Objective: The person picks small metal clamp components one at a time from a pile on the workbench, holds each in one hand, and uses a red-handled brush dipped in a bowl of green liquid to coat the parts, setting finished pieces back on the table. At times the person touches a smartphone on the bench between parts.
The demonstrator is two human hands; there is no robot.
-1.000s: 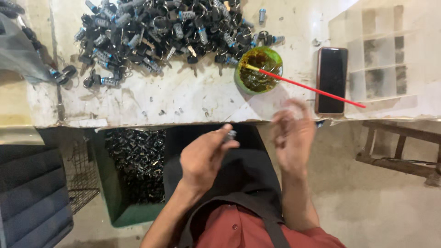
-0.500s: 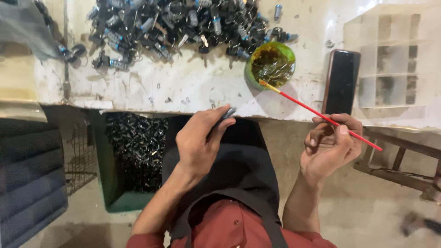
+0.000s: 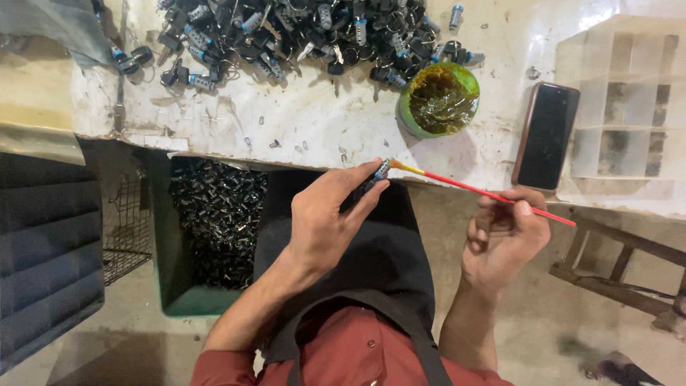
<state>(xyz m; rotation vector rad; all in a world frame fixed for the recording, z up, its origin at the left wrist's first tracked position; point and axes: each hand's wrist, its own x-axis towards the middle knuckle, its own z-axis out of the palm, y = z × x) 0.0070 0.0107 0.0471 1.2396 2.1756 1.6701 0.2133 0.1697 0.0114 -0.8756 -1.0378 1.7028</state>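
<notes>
My left hand pinches a small dark cylindrical metal part between thumb and fingers, just below the table's front edge. In my right hand is a thin red-handled brush, its bristle tip touching the end of that part. A green bowl of dark brownish grease stands on the white worn table, just above the brush tip. A heap of similar dark metal parts covers the far side of the table.
A black phone lies right of the bowl, beside a clear compartment box. Below the table at left is a green bin holding many dark parts, with a wire basket and dark crate further left.
My right hand has lifted the brush out of the bowl and brought its tip to the part in my left hand. The view has shifted slightly.
</notes>
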